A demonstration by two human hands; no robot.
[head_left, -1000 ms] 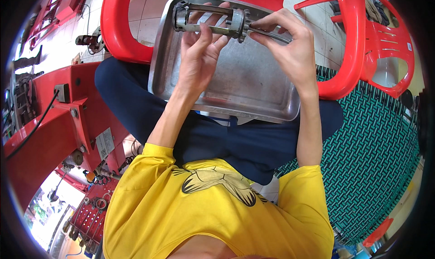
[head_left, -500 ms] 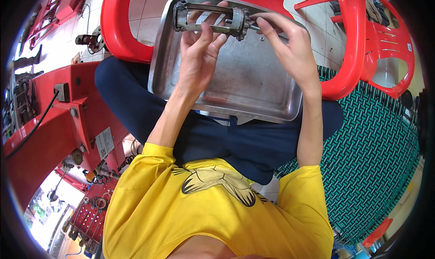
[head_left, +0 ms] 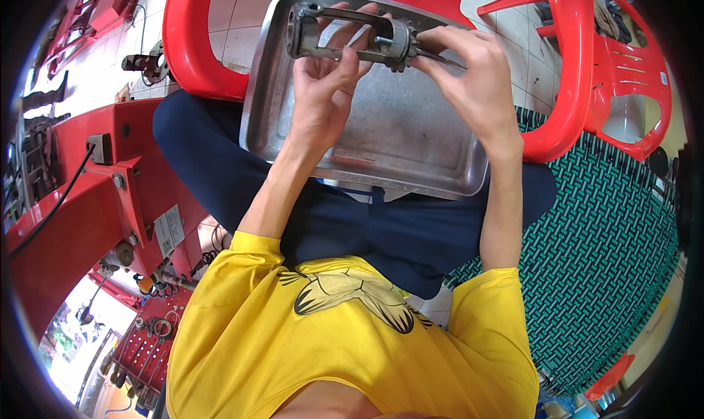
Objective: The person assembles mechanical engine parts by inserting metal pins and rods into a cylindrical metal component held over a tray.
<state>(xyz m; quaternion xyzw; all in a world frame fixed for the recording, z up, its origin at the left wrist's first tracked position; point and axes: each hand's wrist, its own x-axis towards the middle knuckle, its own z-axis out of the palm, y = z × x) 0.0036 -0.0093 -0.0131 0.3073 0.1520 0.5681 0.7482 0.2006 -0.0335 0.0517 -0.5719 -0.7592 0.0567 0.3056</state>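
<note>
Above the tray, a cage-like metal cylinder (head_left: pixel 345 53) lies roughly level, long windows cut in its sides and a thick ring at its right end. My left hand (head_left: pixel 323 96) holds it from below, thumb on the near side and fingers behind it. A short bright stud (head_left: pixel 383 41) shows inside the window beside the ring. My right hand (head_left: pixel 477 74) is closed at the right end, thumb and forefinger around a thin metal rod (head_left: pixel 449 62) that sticks out there. Its inner fingers are partly hidden.
A shallow steel tray (head_left: pixel 396 136) rests across my lap. Red plastic chairs (head_left: pixel 202 45) stand ahead and to the right. On my right is a green woven seat (head_left: pixel 601 250); on my left, a red metal machine frame (head_left: pixel 139 155) and a red tool board (head_left: pixel 150 345).
The cylinder has shifted slightly right and down with my left hand. My right thumb and forefinger have closed in against its right end.
</note>
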